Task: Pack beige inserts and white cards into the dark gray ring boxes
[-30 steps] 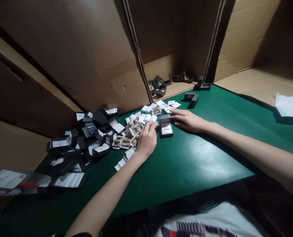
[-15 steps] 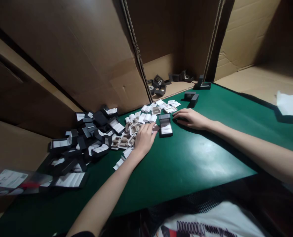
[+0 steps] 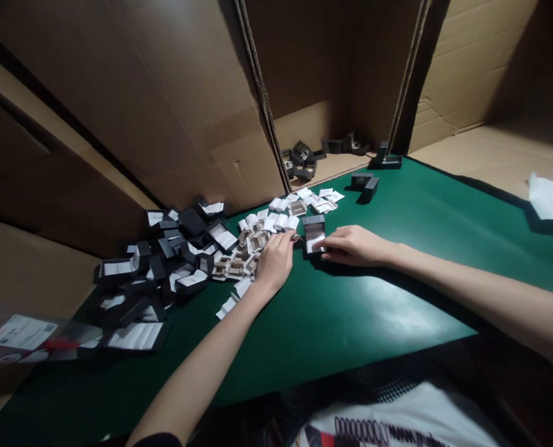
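Observation:
A small dark jewelry box [image 3: 314,225] stands on the green table with its lid up and a pale lining showing inside. My right hand [image 3: 353,245] is at its front right edge, fingers closed on the rim and one fingertip reaching inside. Just left of the box, my left hand [image 3: 275,259] pinches a small box insert [image 3: 296,238], seen mostly edge-on. Beside and behind that hand lies a pile of loose white inserts [image 3: 280,221], some turned with their brownish hollow backs up.
Many open dark boxes with white linings [image 3: 192,279] are heaped at the left. Two dark box pieces [image 3: 368,189] lie behind my right hand, and more dark boxes [image 3: 302,158] sit by a cardboard partition [image 3: 262,105]. A clear plastic bag [image 3: 66,335] is at the far left.
My right hand has moved from the table right of the box toward me and left, onto the box's front edge. The insert in my left hand has tilted; that hand stays nearly in place.

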The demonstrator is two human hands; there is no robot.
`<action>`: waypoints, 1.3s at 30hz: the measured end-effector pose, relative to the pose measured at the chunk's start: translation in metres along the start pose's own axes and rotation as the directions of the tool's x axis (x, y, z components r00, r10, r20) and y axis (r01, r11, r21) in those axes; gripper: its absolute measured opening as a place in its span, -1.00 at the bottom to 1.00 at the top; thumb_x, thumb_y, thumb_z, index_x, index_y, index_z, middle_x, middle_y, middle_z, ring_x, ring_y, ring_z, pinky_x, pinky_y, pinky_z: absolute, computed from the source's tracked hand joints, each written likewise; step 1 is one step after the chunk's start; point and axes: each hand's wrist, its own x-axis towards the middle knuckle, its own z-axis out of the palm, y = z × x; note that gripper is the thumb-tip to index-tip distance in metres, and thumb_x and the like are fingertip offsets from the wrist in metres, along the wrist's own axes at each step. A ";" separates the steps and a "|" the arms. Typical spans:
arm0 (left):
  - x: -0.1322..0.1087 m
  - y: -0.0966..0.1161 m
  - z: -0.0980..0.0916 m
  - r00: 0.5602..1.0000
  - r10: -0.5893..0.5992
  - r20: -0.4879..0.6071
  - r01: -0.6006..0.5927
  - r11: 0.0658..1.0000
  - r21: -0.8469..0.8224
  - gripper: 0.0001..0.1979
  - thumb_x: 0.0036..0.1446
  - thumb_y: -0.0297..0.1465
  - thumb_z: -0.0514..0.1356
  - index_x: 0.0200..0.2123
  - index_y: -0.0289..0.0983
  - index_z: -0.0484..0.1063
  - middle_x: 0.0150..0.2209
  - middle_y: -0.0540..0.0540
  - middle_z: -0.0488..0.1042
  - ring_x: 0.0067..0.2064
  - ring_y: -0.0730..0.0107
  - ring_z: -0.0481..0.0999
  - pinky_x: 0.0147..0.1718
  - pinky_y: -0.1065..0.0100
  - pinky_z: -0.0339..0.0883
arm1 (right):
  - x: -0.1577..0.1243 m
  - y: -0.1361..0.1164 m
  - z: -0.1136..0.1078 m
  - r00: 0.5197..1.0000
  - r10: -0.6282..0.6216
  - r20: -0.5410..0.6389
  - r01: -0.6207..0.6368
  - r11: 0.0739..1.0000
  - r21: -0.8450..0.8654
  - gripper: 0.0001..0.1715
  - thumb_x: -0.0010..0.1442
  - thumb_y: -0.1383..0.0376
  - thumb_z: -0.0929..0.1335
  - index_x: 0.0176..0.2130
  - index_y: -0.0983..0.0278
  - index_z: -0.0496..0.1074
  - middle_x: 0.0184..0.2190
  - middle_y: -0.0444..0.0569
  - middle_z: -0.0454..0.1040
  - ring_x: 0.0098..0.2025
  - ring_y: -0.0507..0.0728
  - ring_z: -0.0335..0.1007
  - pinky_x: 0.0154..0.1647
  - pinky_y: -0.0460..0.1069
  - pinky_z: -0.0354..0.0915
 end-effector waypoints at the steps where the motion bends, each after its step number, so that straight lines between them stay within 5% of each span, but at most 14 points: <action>1: 0.001 0.001 -0.001 1.000 -0.010 0.002 0.010 0.999 -0.046 -0.74 0.26 -0.47 -0.02 -0.02 -0.28 0.34 -0.11 -0.16 0.48 -0.04 0.21 0.42 -0.02 0.17 0.31 | 0.000 0.001 0.001 1.000 0.012 0.011 -0.012 1.000 0.012 -0.68 0.31 0.18 0.21 -0.09 0.29 0.43 -0.44 -0.02 0.50 -0.44 0.05 0.37 -0.39 -0.06 0.21; 4: 0.007 0.003 -0.007 0.996 -0.087 -0.017 0.075 0.931 -0.357 -0.75 0.23 -0.39 0.05 -0.04 -0.27 0.34 -0.10 -0.16 0.49 -0.04 0.24 0.45 -0.02 0.18 0.33 | -0.001 0.004 -0.001 0.999 0.038 -0.002 -0.038 0.999 0.024 -0.67 0.32 0.18 0.20 -0.21 0.28 0.47 -0.50 -0.04 0.48 -0.48 0.04 0.34 -0.45 -0.07 0.16; 7: 0.017 -0.004 -0.019 0.975 -0.223 -0.003 0.156 0.693 -0.704 -0.71 0.25 -0.36 -0.02 0.00 -0.28 0.30 -0.03 -0.20 0.48 0.02 0.27 0.46 -0.02 0.21 0.36 | -0.001 0.005 -0.005 0.999 0.027 -0.036 -0.026 1.000 0.010 -0.66 0.32 0.19 0.19 -0.28 0.28 0.47 -0.52 -0.04 0.47 -0.50 0.03 0.31 -0.47 -0.07 0.13; 11: 0.024 -0.029 -0.032 0.920 -0.392 -0.007 0.221 0.533 -0.817 -0.68 0.23 -0.42 -0.10 -0.02 -0.30 0.31 -0.08 -0.22 0.50 -0.02 0.31 0.50 -0.01 0.18 0.37 | -0.001 0.005 -0.006 0.999 0.025 -0.045 -0.024 1.000 0.016 -0.67 0.32 0.23 0.19 -0.28 0.27 0.47 -0.50 -0.04 0.48 -0.49 0.03 0.32 -0.46 -0.08 0.15; 14: 0.023 -0.048 -0.037 0.888 -0.431 -0.163 0.218 0.705 -0.675 -0.74 0.16 -0.43 -0.01 -0.13 -0.30 0.38 -0.16 -0.18 0.53 -0.09 0.28 0.52 -0.04 0.18 0.38 | -0.001 0.005 -0.005 0.999 0.031 -0.029 -0.030 0.999 0.032 -0.68 0.32 0.23 0.19 -0.25 0.27 0.47 -0.47 -0.03 0.50 -0.48 0.03 0.34 -0.45 -0.08 0.16; 16: 0.020 -0.056 -0.038 0.914 -0.345 -0.216 0.228 0.873 -0.430 -0.77 0.13 -0.43 0.03 -0.19 -0.30 0.43 -0.16 -0.16 0.52 -0.08 0.24 0.49 -0.01 0.16 0.35 | -0.001 0.005 -0.005 0.999 0.033 -0.024 -0.032 0.999 0.039 -0.68 0.32 0.23 0.18 -0.24 0.26 0.47 -0.46 -0.03 0.51 -0.47 0.03 0.35 -0.44 -0.08 0.17; 19: 0.015 -0.062 -0.035 0.971 -0.203 -0.129 0.197 0.979 -0.055 -0.73 0.14 -0.38 0.07 -0.12 -0.28 0.44 -0.01 -0.19 0.45 0.09 0.14 0.36 0.11 0.09 0.22 | -0.001 0.004 -0.006 0.999 0.038 -0.026 -0.038 0.999 0.029 -0.66 0.33 0.22 0.18 -0.25 0.27 0.48 -0.47 -0.03 0.50 -0.48 0.03 0.35 -0.45 -0.08 0.17; 23: 0.010 -0.064 -0.031 0.979 -0.196 0.060 0.180 0.962 0.204 -0.58 0.15 -0.19 0.11 0.04 -0.24 0.37 0.19 -0.22 0.26 0.26 0.00 0.12 0.20 -0.04 0.01 | -0.001 0.004 -0.007 0.999 0.040 -0.022 -0.039 0.999 0.030 -0.65 0.33 0.22 0.17 -0.25 0.27 0.48 -0.47 -0.03 0.51 -0.48 0.03 0.34 -0.46 -0.08 0.17; 28: 0.008 -0.066 -0.032 0.964 -0.214 0.158 0.172 0.955 0.242 -0.33 0.03 0.03 0.16 0.13 -0.21 0.27 0.25 -0.23 0.15 0.29 -0.07 0.04 0.21 -0.08 -0.05 | -0.001 0.004 -0.006 0.999 0.051 -0.016 -0.050 0.998 0.042 -0.65 0.32 0.22 0.17 -0.25 0.27 0.48 -0.47 -0.02 0.51 -0.49 0.04 0.34 -0.47 -0.07 0.16; 35: 0.010 -0.068 -0.039 0.981 -0.166 0.099 0.149 0.976 0.160 -0.65 0.07 -0.10 0.17 -0.16 -0.19 0.46 0.07 -0.16 0.34 0.15 0.05 0.23 0.13 0.02 0.10 | -0.001 0.004 -0.008 0.999 0.052 -0.015 -0.051 0.996 0.068 -0.66 0.32 0.22 0.17 -0.24 0.26 0.48 -0.46 -0.03 0.52 -0.49 0.03 0.36 -0.47 -0.07 0.17; 39: 0.015 -0.070 -0.042 0.978 -0.209 0.023 0.210 0.977 -0.037 -0.66 0.21 -0.15 0.02 -0.28 -0.21 0.50 -0.13 -0.11 0.47 -0.03 0.16 0.37 0.03 0.13 0.22 | -0.002 0.006 -0.006 0.998 0.061 0.000 -0.061 0.995 0.079 -0.68 0.31 0.24 0.18 -0.24 0.28 0.47 -0.45 -0.02 0.51 -0.47 0.04 0.37 -0.46 -0.08 0.17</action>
